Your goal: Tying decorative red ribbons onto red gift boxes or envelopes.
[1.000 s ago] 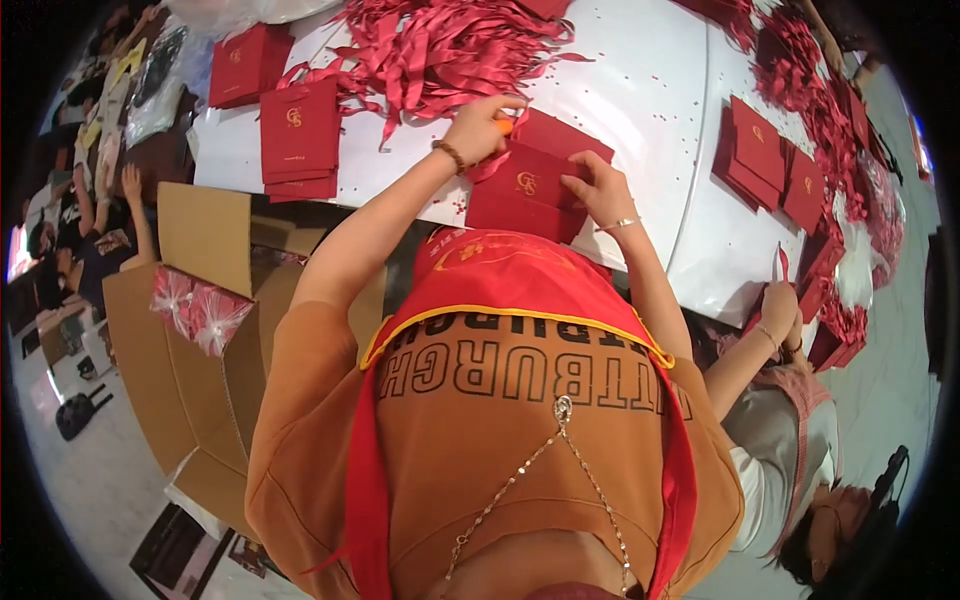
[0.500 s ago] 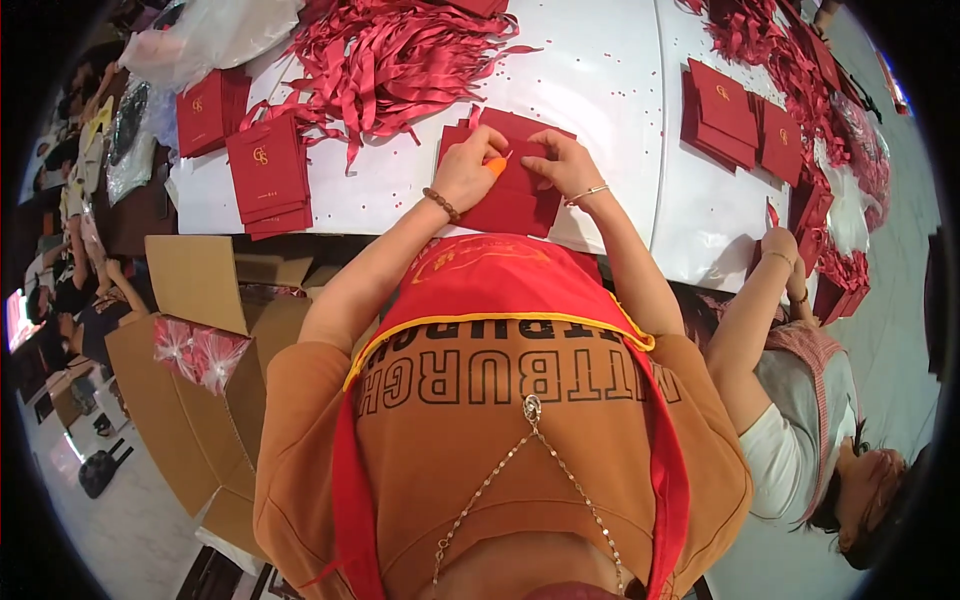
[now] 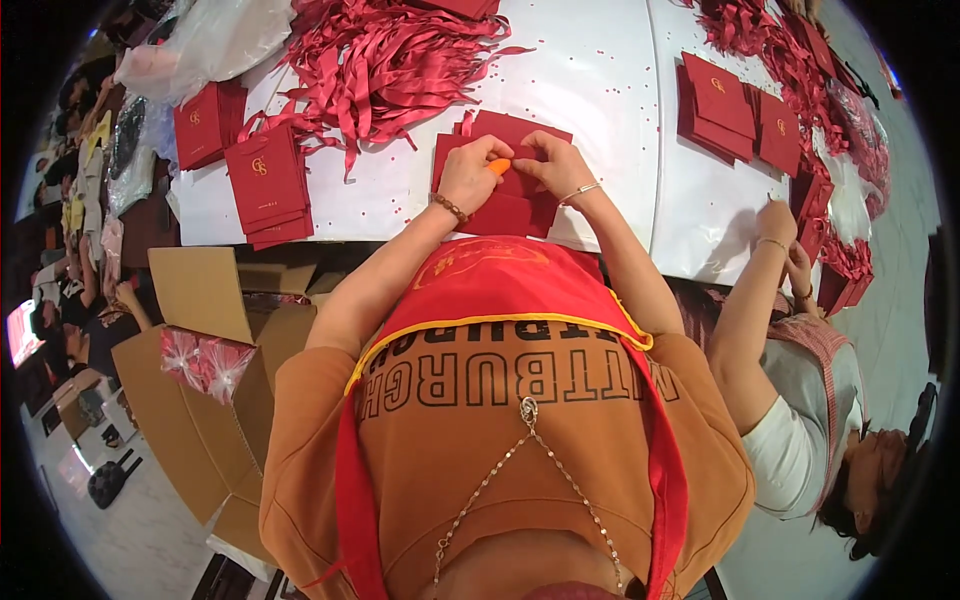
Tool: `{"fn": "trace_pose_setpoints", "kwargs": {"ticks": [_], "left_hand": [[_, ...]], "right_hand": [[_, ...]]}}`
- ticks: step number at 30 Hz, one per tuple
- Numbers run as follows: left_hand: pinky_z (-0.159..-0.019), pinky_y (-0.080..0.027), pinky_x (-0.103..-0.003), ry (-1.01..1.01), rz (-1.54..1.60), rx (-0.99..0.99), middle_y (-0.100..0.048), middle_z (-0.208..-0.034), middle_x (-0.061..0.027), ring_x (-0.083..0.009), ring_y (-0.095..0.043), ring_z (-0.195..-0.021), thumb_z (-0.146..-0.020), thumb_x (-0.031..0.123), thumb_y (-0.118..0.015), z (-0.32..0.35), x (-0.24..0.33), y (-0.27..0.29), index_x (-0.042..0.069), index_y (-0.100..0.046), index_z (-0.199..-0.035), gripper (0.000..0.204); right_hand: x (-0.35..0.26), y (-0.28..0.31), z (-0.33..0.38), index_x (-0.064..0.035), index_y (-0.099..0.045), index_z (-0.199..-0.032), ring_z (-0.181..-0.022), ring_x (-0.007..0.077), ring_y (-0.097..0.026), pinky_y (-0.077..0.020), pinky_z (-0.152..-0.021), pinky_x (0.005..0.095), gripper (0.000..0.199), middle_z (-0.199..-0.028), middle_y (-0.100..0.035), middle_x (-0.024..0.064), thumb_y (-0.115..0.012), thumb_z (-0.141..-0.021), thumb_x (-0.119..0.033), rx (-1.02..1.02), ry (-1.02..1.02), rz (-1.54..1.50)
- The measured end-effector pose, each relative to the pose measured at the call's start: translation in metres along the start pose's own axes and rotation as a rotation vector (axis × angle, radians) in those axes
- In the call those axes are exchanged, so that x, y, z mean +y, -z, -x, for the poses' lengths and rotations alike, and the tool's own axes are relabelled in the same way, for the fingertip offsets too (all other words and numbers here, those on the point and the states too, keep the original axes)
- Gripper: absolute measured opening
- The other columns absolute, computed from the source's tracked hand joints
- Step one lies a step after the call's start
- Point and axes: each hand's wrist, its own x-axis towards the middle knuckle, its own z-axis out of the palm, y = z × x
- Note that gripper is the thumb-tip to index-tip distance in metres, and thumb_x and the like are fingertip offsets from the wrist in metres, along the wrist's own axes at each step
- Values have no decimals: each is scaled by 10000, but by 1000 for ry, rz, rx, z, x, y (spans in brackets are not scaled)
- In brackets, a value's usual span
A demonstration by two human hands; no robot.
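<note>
A flat red paper bag point(image 3: 512, 205) lies in front of me near the table edge, on top of other red pieces. Over its upper part, my left hand point(image 3: 470, 178) is closed in a pinch; its thumb wears an orange finger cover point(image 3: 499, 166). My right hand point(image 3: 557, 167) pinches close beside that thumb, its fingertips meeting the left ones. What lies between the fingertips is too small and covered to make out. A short loop of red ribbon point(image 3: 467, 122) sticks up beyond my left hand at the bag's far edge.
A heap of red ribbons point(image 3: 385, 75) lies beyond my hands. Stacks of red bags point(image 3: 268, 180) stand left, more bags point(image 3: 722, 105) right. A co-worker's hand point(image 3: 776, 222) is at the right edge. An open cardboard box point(image 3: 190, 410) sits below left.
My right hand has moved left, so its fingertips now meet my left thumb. The pink ribbon tip seen by that thumb before is now hidden. The co-worker's hand has shifted slightly.
</note>
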Motion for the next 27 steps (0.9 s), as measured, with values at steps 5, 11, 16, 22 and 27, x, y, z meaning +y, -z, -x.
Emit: {"fn": "trace_pose_setpoints", "kwargs": {"ticks": [5, 11, 16, 22, 27], "left_hand": [[-515, -469, -240, 85, 185, 18, -634, -711, -88, -128, -598, -585, -744, 28, -577, -2, -1, 2, 9, -606, -885, 145], [-510, -460, -286, -6, -62, 49, -629, -668, -119, -175, -600, -566, -745, 67, -576, 1, 1, 3, 22, -635, -846, 125], [-536, -444, -340, -65, -169, 68, -608, -657, -152, -255, -592, -574, -735, 104, -587, 2, 1, 3, 38, -641, -828, 126], [-565, -455, -361, -38, -230, 29, -610, -672, -150, -284, -599, -615, -730, 84, -561, 0, 8, 5, 34, -627, -807, 114], [-634, -467, -402, -311, -379, 105, -617, -746, -156, -327, -599, -718, -722, 57, -537, 5, 7, -1, 29, -594, -802, 102]], "right_hand": [[7, -5, -2, -51, -566, -1024, -552, 164, -568, -462, -511, 284, 313, -708, -594, 106, -661, -747, -161, 44, 126, 25], [3, -5, 1, -49, -577, -990, -636, 204, -592, -465, -608, 305, 289, -745, -615, 122, -655, -737, -166, 44, 67, -46], [2, -6, 1, -58, -579, -987, -647, 215, -597, -464, -613, 305, 294, -771, -618, 134, -662, -727, -169, 56, 46, 11], [12, -10, 1, -62, -583, -975, -697, 213, -592, -455, -635, 301, 287, -786, -616, 129, -670, -721, -166, 92, 131, 3], [9, -9, 5, -59, -581, -965, -657, 208, -560, -443, -618, 300, 267, -739, -596, 113, -665, -729, -152, 97, 70, 1]]}}
